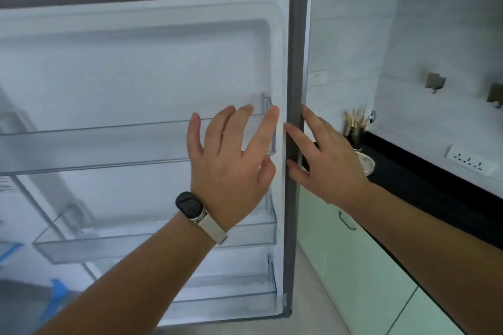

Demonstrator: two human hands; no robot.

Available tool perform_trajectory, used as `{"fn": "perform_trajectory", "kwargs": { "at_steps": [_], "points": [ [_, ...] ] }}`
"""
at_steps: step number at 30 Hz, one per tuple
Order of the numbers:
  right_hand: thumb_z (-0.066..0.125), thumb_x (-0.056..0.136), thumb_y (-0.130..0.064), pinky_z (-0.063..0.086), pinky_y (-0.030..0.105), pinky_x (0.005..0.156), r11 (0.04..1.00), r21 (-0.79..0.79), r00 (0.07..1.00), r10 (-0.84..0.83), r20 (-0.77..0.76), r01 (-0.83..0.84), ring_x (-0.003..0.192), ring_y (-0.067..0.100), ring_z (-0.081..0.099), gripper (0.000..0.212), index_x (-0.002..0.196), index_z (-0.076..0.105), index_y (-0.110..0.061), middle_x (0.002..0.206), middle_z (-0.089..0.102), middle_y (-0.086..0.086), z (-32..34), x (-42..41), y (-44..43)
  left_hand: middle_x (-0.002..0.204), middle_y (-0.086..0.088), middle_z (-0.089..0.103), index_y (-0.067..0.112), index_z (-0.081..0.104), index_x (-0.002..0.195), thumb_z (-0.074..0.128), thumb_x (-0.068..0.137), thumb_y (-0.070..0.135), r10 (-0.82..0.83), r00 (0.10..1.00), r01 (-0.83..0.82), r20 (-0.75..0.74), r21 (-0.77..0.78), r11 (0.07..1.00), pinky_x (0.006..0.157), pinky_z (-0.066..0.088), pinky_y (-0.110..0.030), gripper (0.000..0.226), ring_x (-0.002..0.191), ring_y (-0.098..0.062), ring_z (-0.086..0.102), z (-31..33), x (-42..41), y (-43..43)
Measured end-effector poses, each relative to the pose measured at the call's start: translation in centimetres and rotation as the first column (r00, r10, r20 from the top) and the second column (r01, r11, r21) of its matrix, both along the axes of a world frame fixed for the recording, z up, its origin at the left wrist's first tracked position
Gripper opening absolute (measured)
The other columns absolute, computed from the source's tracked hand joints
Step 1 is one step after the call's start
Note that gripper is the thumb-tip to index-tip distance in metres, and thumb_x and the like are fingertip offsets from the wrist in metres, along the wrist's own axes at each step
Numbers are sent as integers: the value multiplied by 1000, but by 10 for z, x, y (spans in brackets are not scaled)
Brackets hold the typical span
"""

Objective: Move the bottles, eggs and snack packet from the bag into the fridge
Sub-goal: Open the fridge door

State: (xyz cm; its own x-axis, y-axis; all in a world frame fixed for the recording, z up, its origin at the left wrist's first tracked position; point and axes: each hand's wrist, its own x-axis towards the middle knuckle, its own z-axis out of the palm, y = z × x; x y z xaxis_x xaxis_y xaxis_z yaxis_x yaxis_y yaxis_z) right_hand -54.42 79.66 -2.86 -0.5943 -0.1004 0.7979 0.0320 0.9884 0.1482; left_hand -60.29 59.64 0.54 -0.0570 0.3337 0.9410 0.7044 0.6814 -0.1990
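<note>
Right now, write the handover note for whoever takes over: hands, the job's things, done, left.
Left hand: open, fingers spread in front of the door shelves, holding nothing.
Right hand: open, straight fingers against the edge of the fridge door.
Things: the fridge door stands open. The bag, bottles, eggs and snack packet are not in view, and none shows on the door shelves.
Done: door open. The fridge's inside is out of view, so what is stored there cannot be told.
Left: as far as this shows, every item.

Bare forearms; by the left hand [231, 168], a black oval watch [189, 205] on a beige strap [215, 231].
</note>
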Motion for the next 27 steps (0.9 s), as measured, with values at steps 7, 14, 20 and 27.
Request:
{"fn": "perform_trajectory", "kwargs": {
  "at_steps": [7,14,20,27],
  "points": [
    [62,89,-41,43,46,103,986,-69,986,154,63,-149,131,36,48,61,143,46,-16,154,35,19,2,-44,35,134,-15,61,24,44,142,66,80,31,148,986,-142,73,-74,987,110,25,-60,66,128,-32,43,4,-18,27],
    [61,90,-46,30,37,105,980,-60,965,196,173,-188,135,32,46,59,142,48,-20,155,37,12,-2,-73,63,138,-16,57,20,46,145,59,82,32,285,947,-265,148,-144,953,110,28,-61,65,131,-37,46,8,-27,49],
    [62,88,-48,46,48,99,972,-101,942,230,246,-211,130,33,51,56,137,52,-20,150,44,11,1,-83,73,144,-16,51,20,40,149,63,81,31,365,909,-322,200,-220,921,111,28,-60,72,135,-38,42,14,-33,60],
    [52,91,-48,47,46,98,940,-114,906,341,251,-322,123,31,56,52,131,57,-15,137,57,10,6,-75,68,155,-16,39,17,41,148,63,83,31,381,879,-309,286,-266,913,113,28,-57,71,144,-39,33,11,-27,53]
  ]
}}
